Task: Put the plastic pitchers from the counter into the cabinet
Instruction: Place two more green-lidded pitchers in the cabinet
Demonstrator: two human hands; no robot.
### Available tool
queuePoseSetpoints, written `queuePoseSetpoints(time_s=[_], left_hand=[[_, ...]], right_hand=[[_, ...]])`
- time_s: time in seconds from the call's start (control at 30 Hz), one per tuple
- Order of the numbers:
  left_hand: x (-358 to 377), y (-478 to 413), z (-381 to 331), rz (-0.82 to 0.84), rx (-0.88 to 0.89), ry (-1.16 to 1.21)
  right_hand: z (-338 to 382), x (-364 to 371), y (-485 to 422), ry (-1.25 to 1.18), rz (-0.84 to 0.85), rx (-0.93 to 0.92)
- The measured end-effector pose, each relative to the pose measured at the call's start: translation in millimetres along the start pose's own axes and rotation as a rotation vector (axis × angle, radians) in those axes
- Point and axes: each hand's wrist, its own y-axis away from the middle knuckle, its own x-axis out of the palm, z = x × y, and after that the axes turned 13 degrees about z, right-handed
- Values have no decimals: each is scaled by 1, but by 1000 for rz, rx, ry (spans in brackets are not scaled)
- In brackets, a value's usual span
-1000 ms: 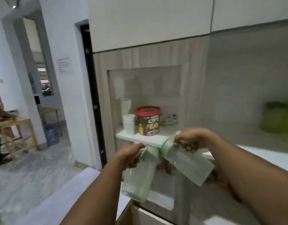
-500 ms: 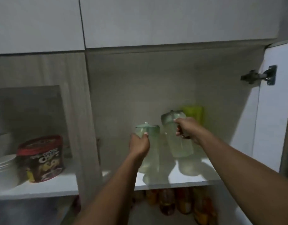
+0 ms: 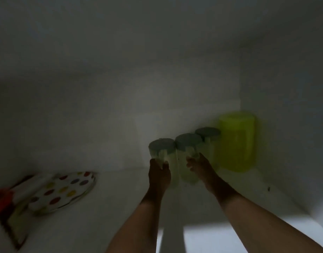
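Inside the dim cabinet, three pale green pitchers with grey-green lids stand in a row near the back wall. My left hand grips the handle of the left pitcher. My right hand holds the handle of the middle pitcher. A third pale pitcher stands just behind and to the right, untouched. Both held pitchers are upright and seem to rest on the white shelf, touching side by side.
A larger bright yellow-green pitcher stands in the back right corner against the cabinet's side wall. At the left lies a white plate with coloured dots over some red and white items.
The view has moved deep into the cabinet. Both hands have pushed their pitchers farther back along the shelf, close to the third pale pitcher and the yellow-green one.
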Motion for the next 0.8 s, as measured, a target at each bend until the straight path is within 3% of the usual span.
queuePoseSetpoints(time_s=[0.37,0.53,0.67,0.8], left_hand=[[-9,-60,-2,168,-121,-207],[-20,-39,-2,193,-187,-270],[-42,-3,-2,215,-185,-338],[-78,53,-16,223,-119,-413]], right_hand=[[3,1,-48,252,106,175],[-1,3,-41,472,21,225],[14,15,0,702,-193,106],[38,40,57,858,-76,-104]])
